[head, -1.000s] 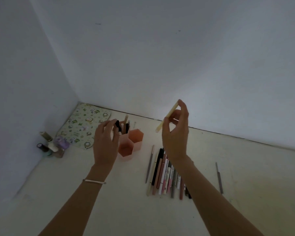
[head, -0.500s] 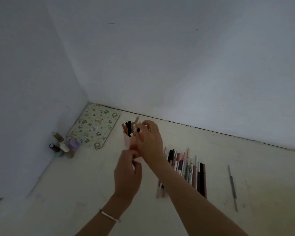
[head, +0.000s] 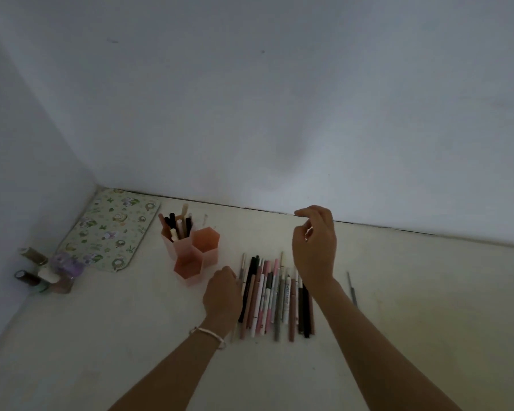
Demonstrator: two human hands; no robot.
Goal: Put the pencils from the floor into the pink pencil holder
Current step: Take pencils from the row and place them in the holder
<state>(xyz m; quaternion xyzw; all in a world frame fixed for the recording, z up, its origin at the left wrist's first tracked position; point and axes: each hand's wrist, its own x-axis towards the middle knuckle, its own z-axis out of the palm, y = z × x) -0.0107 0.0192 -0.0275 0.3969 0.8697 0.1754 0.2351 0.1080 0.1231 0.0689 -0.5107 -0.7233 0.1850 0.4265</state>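
A: While the row of pencils (head: 273, 295) lies side by side on the floor (head: 398, 292), how do the hands stand?

B: Noted: left hand (head: 221, 295) low at the row's left edge, fingertips at the outermost pencils; grip cannot be told. Noted: right hand (head: 315, 247) raised above the row, fingers loosely curled, holding nothing.

A: Holder?

B: Upright pink pencil holder (head: 190, 264) just left of the row, pencils standing in its rear-left cell.
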